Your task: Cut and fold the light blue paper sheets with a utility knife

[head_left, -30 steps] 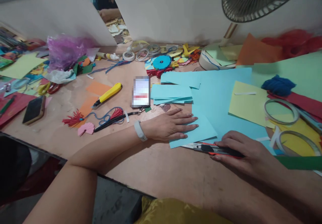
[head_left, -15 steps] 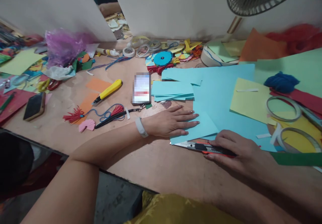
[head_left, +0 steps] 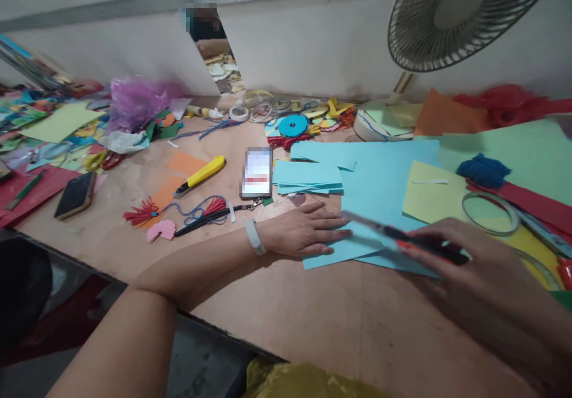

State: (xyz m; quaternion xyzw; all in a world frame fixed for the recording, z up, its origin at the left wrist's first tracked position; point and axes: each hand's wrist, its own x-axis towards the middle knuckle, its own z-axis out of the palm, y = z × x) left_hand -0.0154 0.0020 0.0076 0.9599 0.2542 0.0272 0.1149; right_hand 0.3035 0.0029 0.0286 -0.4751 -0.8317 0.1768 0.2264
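My left hand (head_left: 304, 231) lies flat with fingers outstretched on a small light-blue paper piece (head_left: 330, 254). Under and beyond it spreads a larger light-blue sheet (head_left: 384, 183). My right hand (head_left: 469, 261) grips a black and red utility knife (head_left: 415, 244), raised over the paper and blurred, its blade pointing left towards my left fingertips. Behind my left hand sits a stack of cut light-blue strips (head_left: 307, 176), close to a lit phone (head_left: 256, 173).
A yellow cutter (head_left: 201, 176), red tassels (head_left: 140, 212) and a dark phone (head_left: 75, 195) lie to the left. Tape rolls (head_left: 490, 213), blue yarn (head_left: 483, 171) and yellow paper (head_left: 431, 198) are at right. A fan (head_left: 465, 11) stands at the back; a person's arm (head_left: 213, 47) shows through a gap.
My right hand has lifted the utility knife from the near edge of the small paper and moved it up and right. My left hand stays on the paper. The camera view has tilted up.
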